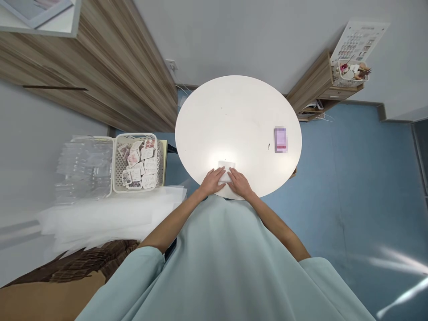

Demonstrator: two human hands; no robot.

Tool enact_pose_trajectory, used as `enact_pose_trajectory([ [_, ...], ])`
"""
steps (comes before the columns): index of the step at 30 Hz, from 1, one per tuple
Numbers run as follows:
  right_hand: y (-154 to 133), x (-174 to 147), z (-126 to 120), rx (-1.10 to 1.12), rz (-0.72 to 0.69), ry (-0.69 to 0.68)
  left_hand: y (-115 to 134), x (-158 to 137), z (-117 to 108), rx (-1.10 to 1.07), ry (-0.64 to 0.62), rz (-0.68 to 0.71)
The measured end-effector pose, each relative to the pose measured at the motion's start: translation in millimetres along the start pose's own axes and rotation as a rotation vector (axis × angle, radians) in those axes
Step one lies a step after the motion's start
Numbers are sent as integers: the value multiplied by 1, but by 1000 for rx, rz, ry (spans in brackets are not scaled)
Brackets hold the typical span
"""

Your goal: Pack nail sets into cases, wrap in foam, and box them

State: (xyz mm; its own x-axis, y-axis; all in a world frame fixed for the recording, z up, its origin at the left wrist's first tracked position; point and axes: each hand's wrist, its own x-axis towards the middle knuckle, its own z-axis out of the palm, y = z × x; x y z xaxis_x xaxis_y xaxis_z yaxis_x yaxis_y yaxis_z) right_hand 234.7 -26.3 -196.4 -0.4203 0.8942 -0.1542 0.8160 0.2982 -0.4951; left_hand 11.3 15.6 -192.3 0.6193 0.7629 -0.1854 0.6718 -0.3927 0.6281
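A small white square (227, 171), like folded tissue or paper, lies flat near the front edge of the round white table (214, 107). My left hand (212, 181) rests on its left side, fingers stretched forward and thumb apart at the lower edge. On the right side lies my right hand (238, 182), its fingers extended over the square and pointing inward. Both hands press from above rather than wrapping around it. What the square is made of is too small to tell.
A purple blurred card or packet (281, 140) lies at the table's right. To the left stands a white basket (115, 171) of printed cards, beside clear plastic packaging (85, 165) and white sheets (110, 216). A wooden cabinet (133, 80) rises behind them.
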Motion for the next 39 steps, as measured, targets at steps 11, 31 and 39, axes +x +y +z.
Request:
enact_pose_trajectory([
  [11,4,-3,-18,201,82,37,-4,7,-5,-149,61,-119],
  [31,24,66,-35,117,423,199,12,63,-12,-39,145,-574],
  [39,1,45,-36,59,332,97,26,40,-6,-260,239,-820],
])
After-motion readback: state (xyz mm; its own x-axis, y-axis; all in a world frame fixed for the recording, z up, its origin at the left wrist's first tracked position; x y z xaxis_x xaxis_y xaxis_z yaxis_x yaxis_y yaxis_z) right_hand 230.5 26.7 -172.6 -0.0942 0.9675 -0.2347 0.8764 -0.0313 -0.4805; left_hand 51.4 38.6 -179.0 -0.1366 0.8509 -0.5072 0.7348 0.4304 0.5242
